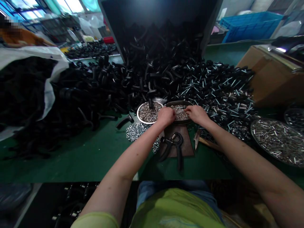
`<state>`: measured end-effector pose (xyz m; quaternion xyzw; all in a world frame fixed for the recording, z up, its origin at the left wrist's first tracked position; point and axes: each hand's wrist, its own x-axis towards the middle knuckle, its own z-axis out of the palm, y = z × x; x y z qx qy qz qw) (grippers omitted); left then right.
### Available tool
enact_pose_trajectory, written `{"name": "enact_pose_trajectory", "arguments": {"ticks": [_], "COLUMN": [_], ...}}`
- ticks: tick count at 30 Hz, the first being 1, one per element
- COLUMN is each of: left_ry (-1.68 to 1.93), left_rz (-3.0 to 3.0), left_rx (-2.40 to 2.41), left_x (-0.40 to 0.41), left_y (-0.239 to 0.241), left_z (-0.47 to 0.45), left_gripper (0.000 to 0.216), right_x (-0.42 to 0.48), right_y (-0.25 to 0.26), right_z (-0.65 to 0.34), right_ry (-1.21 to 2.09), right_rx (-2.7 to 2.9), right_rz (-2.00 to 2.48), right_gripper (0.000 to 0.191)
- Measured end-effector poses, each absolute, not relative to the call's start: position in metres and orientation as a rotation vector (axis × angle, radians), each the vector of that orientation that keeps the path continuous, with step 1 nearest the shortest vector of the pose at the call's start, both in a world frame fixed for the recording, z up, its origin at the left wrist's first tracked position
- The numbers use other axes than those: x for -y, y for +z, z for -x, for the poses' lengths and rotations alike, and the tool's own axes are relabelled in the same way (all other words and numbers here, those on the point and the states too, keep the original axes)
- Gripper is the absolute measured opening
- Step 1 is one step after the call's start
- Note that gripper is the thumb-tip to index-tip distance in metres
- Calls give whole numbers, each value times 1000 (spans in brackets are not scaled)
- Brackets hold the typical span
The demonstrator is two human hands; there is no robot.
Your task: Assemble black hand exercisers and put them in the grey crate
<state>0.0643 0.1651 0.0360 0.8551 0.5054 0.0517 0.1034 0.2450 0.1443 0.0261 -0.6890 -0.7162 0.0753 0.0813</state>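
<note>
Head view: spill risk at the dark-rimmed dish [180, 103]
Left hand [167, 116] curled, right hand [197, 114] bent inward, cannot tell what either grips; small metal parts [181, 117] lie between them, and a knuckle catching the rim could scatter some onto the brown plate [187, 141] below

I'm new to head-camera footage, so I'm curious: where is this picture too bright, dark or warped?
Head view: windows at upper left, washed out; head view: dark contents of the white bag, nearly lost in shadow; head view: blue crate at upper right, skewed and soft; head view: left hand and right hand, readable, but fine detail unclear.
</note>
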Motion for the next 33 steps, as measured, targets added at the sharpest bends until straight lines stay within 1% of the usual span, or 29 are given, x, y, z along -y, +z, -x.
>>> {"name": "enact_pose_trajectory", "arguments": {"ticks": [3, 5, 10, 13, 18, 22, 26, 29, 33], "left_ry": [55, 33, 94, 192, 382, 630, 781, 821, 781], "left_rz": [-2501, -2476, -2412, -2373, -2237, -1758, -1304, -1110, -1108], "left_rx": [-1482, -1472, -1436, -1407, -1345, -1216, -1074, -1040, -1075], "left_x": [-182, -186, -185, -185, -186, -176, -151, -127, -95], "left_y": [28, 23, 19, 20, 25, 28, 26, 22, 16], "left_z": [-83, -89, -86, -83, -73, -53, -24, 0, 22], "left_gripper": [22, 22, 18, 19, 16, 12, 12, 18, 22], "right_x": [-134, -122, -86, -71, -68, -72, -73, -73, -74], "right_y": [30, 31, 28, 21, 10, 8, 9, 12, 20], "right_z": [-248, -249, -242, -231, -214, -208, -206, -203, -197], "right_ry": [278, 371, 914, 1055, 936, 852, 791, 744, 681], "right_rx": [2047, 1933, 1659, 1734, 1953, 2045, 2100, 2174, 2303], "right_rz": [1995, 1913, 1577, 1502, 1441, 1442, 1485, 1527, 1610], "right_gripper": [27, 27, 17, 13, 8, 9, 9, 9, 9]}}
